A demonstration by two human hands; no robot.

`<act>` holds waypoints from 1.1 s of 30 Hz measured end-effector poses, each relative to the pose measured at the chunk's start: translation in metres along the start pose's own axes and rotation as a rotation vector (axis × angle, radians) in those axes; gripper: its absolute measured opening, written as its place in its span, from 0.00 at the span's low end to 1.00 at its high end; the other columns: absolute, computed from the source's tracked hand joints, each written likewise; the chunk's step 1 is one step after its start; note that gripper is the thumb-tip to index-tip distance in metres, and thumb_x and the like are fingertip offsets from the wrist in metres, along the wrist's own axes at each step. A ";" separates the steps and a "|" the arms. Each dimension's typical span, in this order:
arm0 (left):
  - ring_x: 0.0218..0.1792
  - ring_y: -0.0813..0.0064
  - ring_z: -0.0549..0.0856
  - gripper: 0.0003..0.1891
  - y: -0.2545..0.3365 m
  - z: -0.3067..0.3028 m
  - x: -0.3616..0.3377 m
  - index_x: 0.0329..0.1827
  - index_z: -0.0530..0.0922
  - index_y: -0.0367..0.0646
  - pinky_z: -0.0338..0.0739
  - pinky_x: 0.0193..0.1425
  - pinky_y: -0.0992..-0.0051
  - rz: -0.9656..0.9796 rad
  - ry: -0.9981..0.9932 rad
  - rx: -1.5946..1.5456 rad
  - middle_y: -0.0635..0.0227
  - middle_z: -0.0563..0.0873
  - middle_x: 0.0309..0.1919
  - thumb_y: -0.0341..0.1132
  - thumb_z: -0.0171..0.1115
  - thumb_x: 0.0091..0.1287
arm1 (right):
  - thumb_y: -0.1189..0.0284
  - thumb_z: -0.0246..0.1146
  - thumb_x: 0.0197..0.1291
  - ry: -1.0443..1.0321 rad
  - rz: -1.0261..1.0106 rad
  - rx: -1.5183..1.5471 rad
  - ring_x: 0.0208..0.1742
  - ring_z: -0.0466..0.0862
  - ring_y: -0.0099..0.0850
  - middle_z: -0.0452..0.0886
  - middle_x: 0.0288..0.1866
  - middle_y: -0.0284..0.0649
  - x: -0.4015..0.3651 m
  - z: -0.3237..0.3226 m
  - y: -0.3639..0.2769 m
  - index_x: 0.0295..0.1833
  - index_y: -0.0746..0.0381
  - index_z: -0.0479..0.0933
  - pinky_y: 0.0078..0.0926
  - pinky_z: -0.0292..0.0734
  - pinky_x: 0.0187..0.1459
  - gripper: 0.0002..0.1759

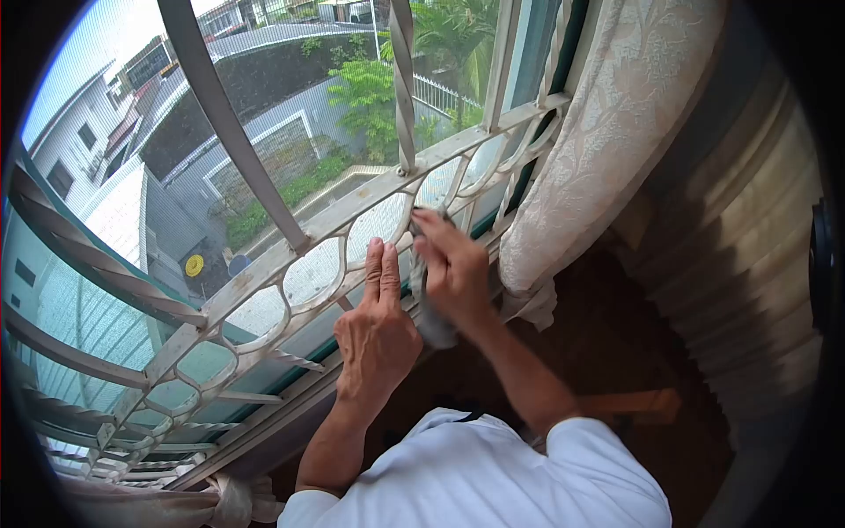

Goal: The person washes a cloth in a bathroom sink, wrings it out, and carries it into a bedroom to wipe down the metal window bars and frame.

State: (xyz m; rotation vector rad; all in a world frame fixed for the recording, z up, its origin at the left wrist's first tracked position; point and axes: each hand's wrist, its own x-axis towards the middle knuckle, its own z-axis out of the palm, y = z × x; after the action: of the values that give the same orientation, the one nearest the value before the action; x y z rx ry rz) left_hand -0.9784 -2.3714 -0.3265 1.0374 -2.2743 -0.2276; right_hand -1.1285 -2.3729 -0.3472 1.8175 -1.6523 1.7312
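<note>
A white metal window grille [290,308] with curved scrollwork and twisted bars runs diagonally in front of me. My left hand [378,339] rests against the scrollwork, two fingers stretched out and pointing up along it, holding nothing. Close to its right, my right hand [453,273] is closed on a grey cloth [434,326], which hangs below the fingers and shows a little above them at the grille. The right hand is slightly blurred, and its fingers partly hide the cloth and the metal behind it.
A patterned cream curtain [616,132] hangs close on the right; another curtain [231,500] is gathered at lower left. Window glass [106,352] lies beyond the grille, with a yard and houses outside. A brown floor [616,334] is below.
</note>
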 end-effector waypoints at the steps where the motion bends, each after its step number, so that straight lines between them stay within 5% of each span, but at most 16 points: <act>1: 0.41 0.48 0.91 0.41 0.000 -0.001 -0.001 0.76 0.67 0.35 0.85 0.39 0.60 -0.016 -0.005 0.004 0.47 0.72 0.74 0.19 0.54 0.52 | 0.79 0.64 0.62 0.142 -0.010 -0.014 0.48 0.86 0.56 0.86 0.55 0.54 -0.012 0.009 -0.004 0.53 0.67 0.84 0.45 0.81 0.49 0.13; 7: 0.49 0.46 0.89 0.39 -0.007 -0.003 0.000 0.77 0.66 0.36 0.86 0.44 0.59 0.010 -0.024 -0.036 0.49 0.71 0.74 0.18 0.55 0.55 | 0.80 0.63 0.67 0.206 -0.091 -0.102 0.60 0.86 0.50 0.85 0.57 0.57 -0.035 0.032 -0.002 0.60 0.71 0.82 0.39 0.81 0.61 0.17; 9: 0.40 0.52 0.92 0.32 -0.012 -0.003 -0.003 0.73 0.72 0.34 0.85 0.36 0.63 0.075 0.032 -0.015 0.49 0.77 0.71 0.23 0.58 0.61 | 0.77 0.65 0.68 0.189 0.053 0.128 0.57 0.88 0.43 0.87 0.56 0.52 -0.038 0.007 0.008 0.59 0.70 0.82 0.37 0.83 0.59 0.16; 11: 0.41 0.52 0.91 0.29 -0.018 0.000 -0.009 0.68 0.75 0.33 0.86 0.39 0.64 0.159 0.215 -0.250 0.46 0.81 0.65 0.20 0.59 0.60 | 0.74 0.67 0.67 0.015 0.726 1.536 0.51 0.88 0.33 0.87 0.56 0.44 -0.051 -0.018 0.032 0.59 0.67 0.81 0.31 0.83 0.53 0.17; 13: 0.39 0.52 0.91 0.26 -0.015 0.006 -0.021 0.64 0.78 0.32 0.85 0.42 0.64 0.191 0.270 -0.246 0.44 0.86 0.57 0.20 0.63 0.60 | 0.71 0.68 0.68 0.028 0.772 1.555 0.51 0.87 0.28 0.87 0.55 0.41 -0.055 -0.036 0.036 0.61 0.66 0.79 0.28 0.82 0.53 0.19; 15: 0.38 0.70 0.89 0.21 -0.003 0.012 -0.029 0.65 0.80 0.34 0.81 0.31 0.74 0.027 0.182 -0.431 0.48 0.89 0.52 0.24 0.63 0.68 | 0.69 0.68 0.69 0.026 0.819 1.578 0.52 0.86 0.24 0.87 0.54 0.37 -0.060 -0.045 0.040 0.63 0.65 0.77 0.24 0.81 0.53 0.21; 16: 0.38 0.70 0.89 0.21 0.002 0.015 -0.029 0.65 0.80 0.34 0.81 0.31 0.74 0.021 0.181 -0.427 0.48 0.89 0.52 0.24 0.63 0.68 | 0.68 0.68 0.68 -0.054 0.742 1.464 0.52 0.86 0.24 0.87 0.54 0.37 -0.063 -0.047 0.041 0.65 0.64 0.76 0.24 0.81 0.55 0.23; 19: 0.36 0.78 0.85 0.16 0.010 0.028 -0.027 0.56 0.81 0.32 0.76 0.38 0.81 -0.114 -0.112 -0.720 0.60 0.90 0.42 0.33 0.68 0.70 | 0.67 0.67 0.70 -0.074 0.772 1.451 0.52 0.86 0.25 0.87 0.54 0.37 -0.069 -0.044 0.028 0.64 0.61 0.77 0.26 0.81 0.56 0.21; 20: 0.34 0.84 0.81 0.12 0.009 0.032 -0.027 0.50 0.80 0.35 0.71 0.39 0.85 -0.159 -0.095 -0.758 0.70 0.87 0.36 0.33 0.69 0.71 | 0.68 0.66 0.70 0.012 0.834 1.442 0.52 0.86 0.26 0.87 0.53 0.37 -0.070 -0.045 0.031 0.63 0.61 0.78 0.28 0.81 0.56 0.18; 25: 0.33 0.88 0.73 0.06 -0.007 0.032 -0.021 0.44 0.78 0.40 0.67 0.39 0.85 -0.414 -0.095 -1.201 0.81 0.77 0.32 0.33 0.64 0.76 | 0.71 0.64 0.72 0.089 0.913 1.395 0.50 0.87 0.28 0.87 0.51 0.38 -0.070 -0.071 0.059 0.58 0.63 0.80 0.30 0.83 0.55 0.13; 28: 0.34 0.88 0.69 0.08 -0.007 0.040 -0.017 0.48 0.76 0.39 0.65 0.40 0.85 -0.337 -0.026 -1.196 0.80 0.75 0.32 0.35 0.61 0.78 | 0.71 0.68 0.68 -0.075 0.990 1.397 0.49 0.87 0.28 0.88 0.51 0.39 -0.075 -0.076 0.062 0.59 0.66 0.80 0.27 0.82 0.54 0.17; 30: 0.34 0.88 0.69 0.08 -0.002 0.038 -0.015 0.47 0.76 0.39 0.65 0.40 0.85 -0.364 0.005 -1.143 0.79 0.75 0.32 0.35 0.61 0.77 | 0.72 0.72 0.63 -0.543 0.786 1.041 0.49 0.86 0.24 0.87 0.52 0.40 -0.087 -0.083 0.065 0.57 0.70 0.81 0.23 0.80 0.54 0.20; 33: 0.33 0.88 0.70 0.08 -0.001 0.047 -0.015 0.46 0.77 0.38 0.66 0.38 0.84 -0.404 0.097 -0.983 0.78 0.76 0.31 0.34 0.62 0.77 | 0.73 0.74 0.58 -0.599 0.839 1.163 0.50 0.85 0.24 0.87 0.53 0.41 -0.095 -0.096 0.080 0.56 0.72 0.82 0.23 0.78 0.55 0.22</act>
State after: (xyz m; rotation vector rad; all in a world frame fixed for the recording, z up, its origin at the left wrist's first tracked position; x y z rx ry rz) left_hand -0.9986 -2.3652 -0.3709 0.8869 -1.4947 -1.2695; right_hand -1.2221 -2.2796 -0.4324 2.4145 -1.9628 3.2710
